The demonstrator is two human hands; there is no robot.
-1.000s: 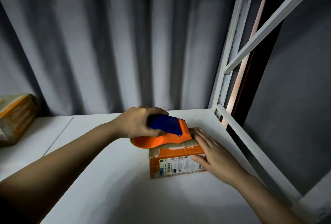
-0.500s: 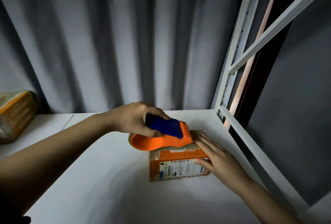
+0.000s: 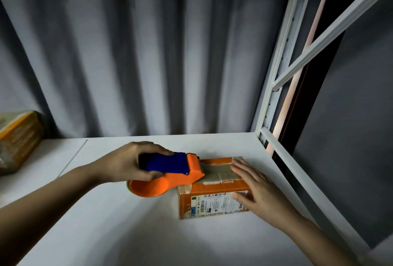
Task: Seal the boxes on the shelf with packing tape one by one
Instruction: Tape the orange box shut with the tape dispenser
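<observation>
On the white shelf (image 3: 119,231), right of centre, lies an orange box (image 3: 214,193) with a strip of tape (image 3: 219,171) along its top. The left hand (image 3: 129,162) grips the blue handle of an orange tape dispenser (image 3: 170,172), whose front rests on the box's left end. The right hand (image 3: 261,193) presses flat on the box's right end, fingers (image 3: 242,169) straight, and another box (image 3: 18,140) sits far left.
</observation>
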